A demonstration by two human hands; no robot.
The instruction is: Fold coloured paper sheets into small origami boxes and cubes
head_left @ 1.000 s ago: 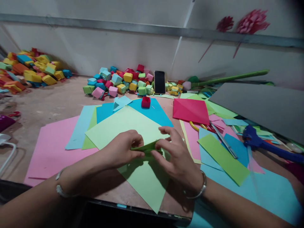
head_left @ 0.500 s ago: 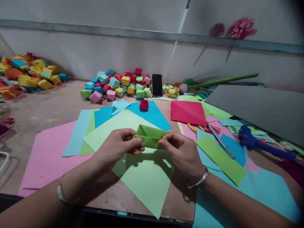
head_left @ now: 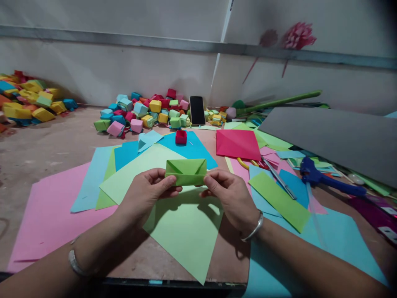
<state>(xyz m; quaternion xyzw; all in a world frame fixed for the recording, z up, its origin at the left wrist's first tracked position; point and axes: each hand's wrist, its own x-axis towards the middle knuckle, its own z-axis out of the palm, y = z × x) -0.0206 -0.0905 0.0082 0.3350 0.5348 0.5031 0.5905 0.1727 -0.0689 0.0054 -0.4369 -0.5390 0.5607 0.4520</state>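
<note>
A folded green paper [head_left: 186, 169] is held up between my two hands, over the middle of the table. It is a small rectangle with a folded band along its lower edge and slanting creases above. My left hand [head_left: 149, 191] pinches its left end, thumb in front. At the right end, my right hand [head_left: 228, 194] grips the lower corner between thumb and forefinger. Below them lies a pale green sheet [head_left: 186, 231], with my hands' shadows on it. A small red paper box [head_left: 181, 137] sits just beyond, on a blue sheet [head_left: 198, 145].
Folded paper cubes [head_left: 142, 109] are heaped along the wall beside a phone [head_left: 197, 111]. A blue glue gun [head_left: 325, 178], scissors [head_left: 279, 178], a green strip [head_left: 279, 203] and a red sheet [head_left: 237, 144] lie at right. Pink paper [head_left: 52, 215] covers the left front.
The green paper has gone from tilted to nearly level and faces me more squarely. My right fingers have shifted from its upper edge to its lower right corner. The view has turned slightly right.
</note>
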